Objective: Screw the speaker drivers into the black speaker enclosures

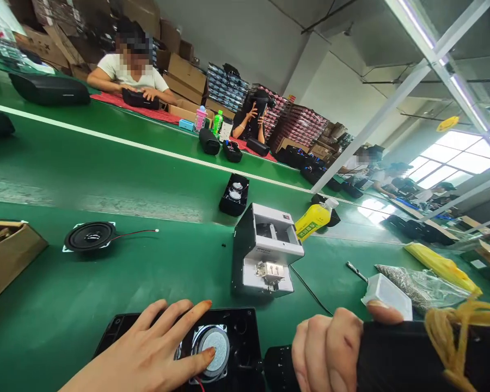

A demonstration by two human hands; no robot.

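Note:
My left hand (159, 348) lies with fingers spread across a black speaker housing (245, 332). Its thumb rests on the round silver back of a speaker driver (215, 354) set inside that housing. A bit of red wire shows under the thumb. My right hand (330, 348) is wrapped round a black electric screwdriver (392, 354), held sideways, its tip at the housing's right side. Whether the tip touches a screw I cannot tell. Yellow bands are tied round the screwdriver's body. Beyond the housing stands a white and black screw feeder (269, 250).
A loose speaker driver (90, 237) with a wire lies left, near a cardboard box (10, 256). Right are a white plastic box (387, 294), a bag of screws (420, 286) and a yellow bottle (313, 220). Co-workers (133, 71) sit across the conveyor (147, 179).

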